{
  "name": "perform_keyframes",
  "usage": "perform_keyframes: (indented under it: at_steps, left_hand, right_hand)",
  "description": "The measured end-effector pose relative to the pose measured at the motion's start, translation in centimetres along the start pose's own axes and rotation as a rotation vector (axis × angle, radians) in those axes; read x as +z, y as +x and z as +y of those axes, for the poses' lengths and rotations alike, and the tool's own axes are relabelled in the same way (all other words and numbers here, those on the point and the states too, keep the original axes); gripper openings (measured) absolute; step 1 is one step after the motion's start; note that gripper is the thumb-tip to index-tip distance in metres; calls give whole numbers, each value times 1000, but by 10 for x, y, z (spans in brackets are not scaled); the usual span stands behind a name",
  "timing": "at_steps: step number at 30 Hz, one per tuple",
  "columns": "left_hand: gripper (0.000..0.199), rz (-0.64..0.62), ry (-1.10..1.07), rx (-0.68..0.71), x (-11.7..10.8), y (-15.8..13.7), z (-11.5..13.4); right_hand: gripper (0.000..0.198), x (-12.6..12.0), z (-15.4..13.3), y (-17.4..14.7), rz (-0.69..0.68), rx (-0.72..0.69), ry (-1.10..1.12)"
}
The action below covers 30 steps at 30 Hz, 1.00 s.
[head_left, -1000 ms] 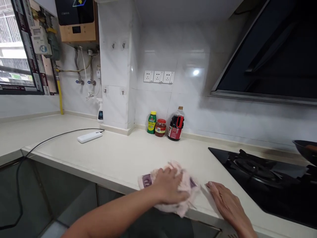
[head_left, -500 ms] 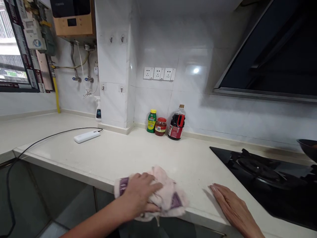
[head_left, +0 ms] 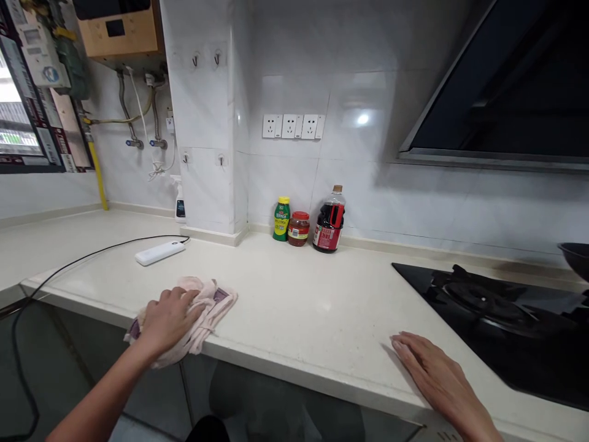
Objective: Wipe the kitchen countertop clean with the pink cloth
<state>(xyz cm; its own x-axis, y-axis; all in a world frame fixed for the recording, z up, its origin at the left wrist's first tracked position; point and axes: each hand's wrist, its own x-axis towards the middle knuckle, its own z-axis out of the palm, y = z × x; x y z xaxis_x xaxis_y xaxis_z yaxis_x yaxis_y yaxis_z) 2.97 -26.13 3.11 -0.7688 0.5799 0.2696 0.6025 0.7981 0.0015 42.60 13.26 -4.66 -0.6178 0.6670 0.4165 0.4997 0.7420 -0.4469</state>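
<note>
The left hand (head_left: 169, 316), its grip holding the pink cloth (head_left: 215, 316), has swept leftward, extending the wiping along the surface (head_left: 294, 301), while the flat right hand (head_left: 432, 368) holds nothing.

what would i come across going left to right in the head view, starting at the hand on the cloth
Left hand on the pink cloth, green bottle, red-lidded jar, dark bottle, right hand, pan.
</note>
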Motion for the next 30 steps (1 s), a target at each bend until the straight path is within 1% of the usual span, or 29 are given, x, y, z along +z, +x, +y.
perform_keyframes:
  at_steps: [2,4,7,9,10,11,13,15,16,18,20,22,23,25,28,30]
  left_hand:
    - [53,11,-42,59,-4,-9,32]
    - [49,13,-119,167,-9,-23,72]
    - [44,-2,-230,377,-15,-44,139]
    - [47,-40,-296,530,-16,-53,184]
    - [50,-60,-318,608,-16,-55,205]
    - [53,-86,-333,682,-16,-55,224]
    - [61,-150,-349,803,-15,-50,257]
    - [67,-239,-376,877,-15,-39,278]
    - [71,-291,-402,905,-15,-33,284]
    - [77,-394,-510,943,-17,-17,282]
    - [78,-428,-693,927,-18,0,267]
    - [71,-367,-850,842,-16,21,241]
    - [67,-315,-892,782,-14,32,225]
    - [60,-228,-905,665,-8,57,194]
    - [53,-160,-896,521,4,93,158]
    - [53,-142,-884,473,10,112,147]
  right_hand:
    - [58,0,-2,0,5,13,5]
    - [59,0,-1,0,17,19,16]
    - [58,0,3,1,29,8,52]
    - [57,-2,4,1,26,37,112]
    - [57,-3,3,1,45,65,152]
    - [59,-5,-1,0,89,101,193]
    - [60,-9,-16,-7,244,162,258]
    - [56,-9,-38,-17,377,151,295]
    - [53,-8,-51,-23,394,111,306]
    - [50,0,-75,-33,348,-14,285]
    - [50,11,-94,-39,274,-103,168]
    - [52,22,-111,-39,196,-134,6]
    - [52,27,-121,-37,140,-134,-61]
    - [52,35,-145,-31,-21,-132,-132]
    - [58,46,-197,-16,-256,-141,-121]
    - [59,55,-232,-3,-344,-172,-62]
